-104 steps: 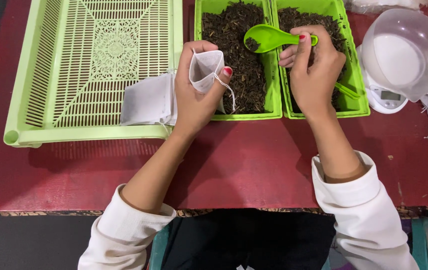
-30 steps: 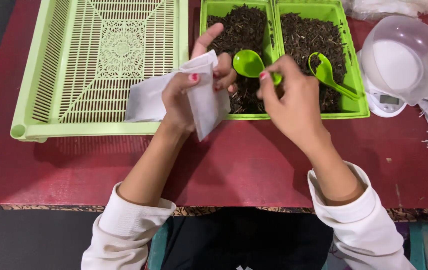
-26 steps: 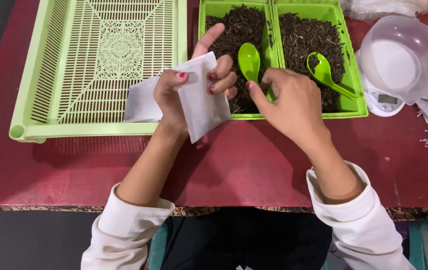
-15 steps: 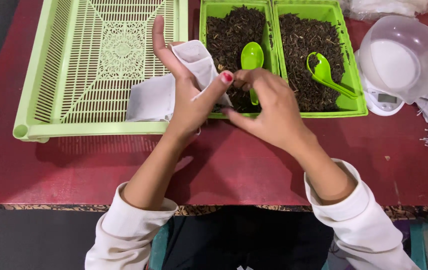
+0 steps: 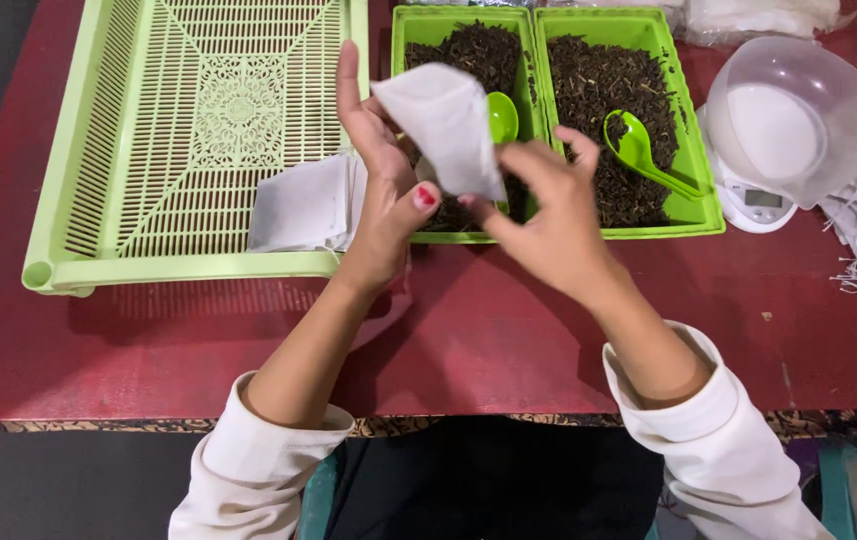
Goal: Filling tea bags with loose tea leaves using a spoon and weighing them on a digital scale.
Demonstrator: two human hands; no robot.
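White pouch (image 5: pixel 445 125) in our hands.
Our left hand (image 5: pixel 383 195) and right hand (image 5: pixel 548 215) both pinch it; spoon (image 5: pixel 501 115) at 2 o'clock.

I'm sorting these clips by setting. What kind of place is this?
Probably a small hand-packing table for loose tea: green bins of dark dried leaves with scoops, a small white bag between both hands, and a kitchen scale.

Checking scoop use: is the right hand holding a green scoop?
No. The right hand pinches the white bag; both scoops lie in the trays.
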